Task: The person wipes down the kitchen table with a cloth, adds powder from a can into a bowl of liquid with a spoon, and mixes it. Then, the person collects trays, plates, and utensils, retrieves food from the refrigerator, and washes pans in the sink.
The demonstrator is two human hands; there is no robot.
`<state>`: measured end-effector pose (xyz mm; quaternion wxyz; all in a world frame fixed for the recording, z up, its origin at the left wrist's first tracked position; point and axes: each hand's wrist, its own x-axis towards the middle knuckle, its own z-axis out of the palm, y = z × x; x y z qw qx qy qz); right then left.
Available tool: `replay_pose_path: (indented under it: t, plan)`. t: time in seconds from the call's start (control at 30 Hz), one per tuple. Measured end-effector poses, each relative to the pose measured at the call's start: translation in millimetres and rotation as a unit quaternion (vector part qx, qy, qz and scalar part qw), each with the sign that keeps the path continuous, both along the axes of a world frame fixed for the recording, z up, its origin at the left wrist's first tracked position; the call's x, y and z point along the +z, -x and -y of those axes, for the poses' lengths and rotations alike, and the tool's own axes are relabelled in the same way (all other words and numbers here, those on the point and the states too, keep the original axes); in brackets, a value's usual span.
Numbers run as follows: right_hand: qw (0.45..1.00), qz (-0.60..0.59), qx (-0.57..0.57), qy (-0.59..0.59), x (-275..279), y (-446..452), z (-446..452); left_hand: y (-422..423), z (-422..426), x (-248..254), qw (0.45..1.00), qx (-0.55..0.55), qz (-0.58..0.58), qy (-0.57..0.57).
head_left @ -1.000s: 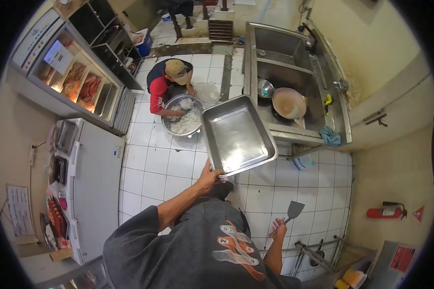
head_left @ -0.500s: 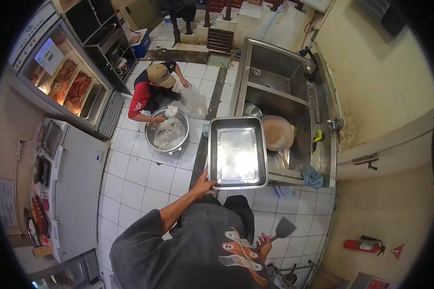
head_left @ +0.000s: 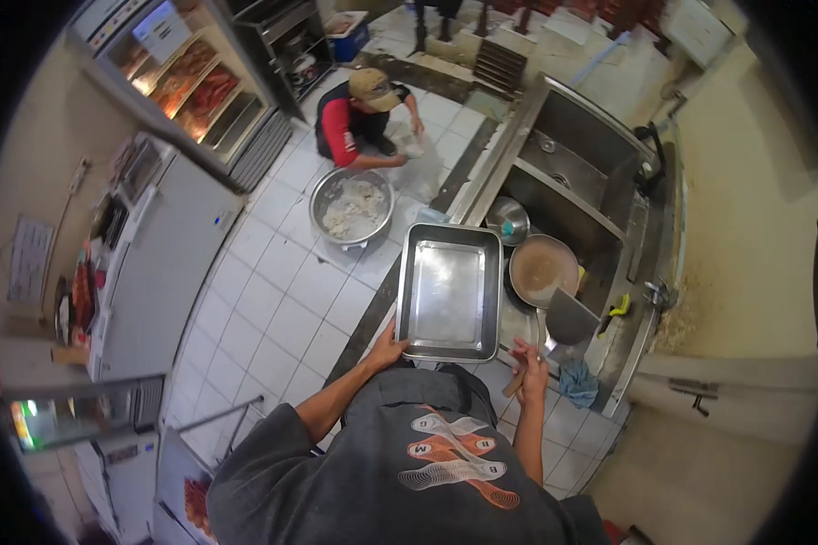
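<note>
My left hand (head_left: 387, 348) is closed on the near left corner of a deep rectangular metal tray (head_left: 405, 291). The tray is bare inside and held level in front of my waist. In my right hand (head_left: 529, 363) is a spatula (head_left: 573, 318) with a wide dark blade, raised beside the tray's near right corner. That blade overlaps the edge of a frying pan (head_left: 542, 263) in the sink, and I cannot tell whether they touch. A metal bowl (head_left: 509, 221) sits behind the pan. Near my right hand, a blue cloth (head_left: 578, 383) hangs over the sink's front edge.
A double steel sink (head_left: 568, 195) stands to the right, with a yellow-handled tool (head_left: 617, 313) on its rim. On the tiled floor, a co-worker (head_left: 359, 123) crouches by a large basin (head_left: 354, 207) of white, clumpy stuff. A white chest freezer (head_left: 168, 254) stands left.
My right hand has lifted the spatula from low by my side to above the sink's near edge. My view has turned. The co-worker's hand has left the basin for the plastic bag.
</note>
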<state>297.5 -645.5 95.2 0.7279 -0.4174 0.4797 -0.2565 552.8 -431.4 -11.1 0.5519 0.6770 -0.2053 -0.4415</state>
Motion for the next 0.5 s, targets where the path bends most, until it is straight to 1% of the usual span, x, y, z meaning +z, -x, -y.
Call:
replay_pose_path:
  t: [0.03,0.13,0.17,0.27,0.3,0.4,0.43,0.47,0.5]
  plan:
    - [1.0,-0.004,0.019,0.001,1,-1,10,8,-4,-8,1.0,0.001,0.019,-0.007]
    - [0.996,-0.006,0.085,0.004,-3,-24,43,29,-3,-30,0.992,0.049,0.106,-0.04]
    - [0.995,-0.013,0.097,-0.001,-6,-27,47,34,-3,-51,0.994,0.069,0.089,-0.01]
    - [0.991,-0.013,0.13,-0.017,-27,-26,62,44,3,-32,0.994,0.075,0.084,-0.016]
    - [0.991,-0.017,0.131,-0.025,-24,-26,62,46,3,-23,0.993,0.083,0.068,-0.046]
    - [0.993,-0.009,0.112,-0.028,-9,-38,69,52,6,-19,0.983,0.096,0.124,-0.097]
    - [0.995,-0.007,0.102,-0.017,-11,-41,75,52,6,-29,0.98,0.094,0.158,-0.08]
    - [0.996,-0.007,0.089,-0.007,-11,-41,79,54,2,-40,0.985,0.098,0.11,-0.088]
    - [0.997,0.01,0.072,0.011,0,-39,80,56,2,-36,0.988,0.103,0.061,-0.096]
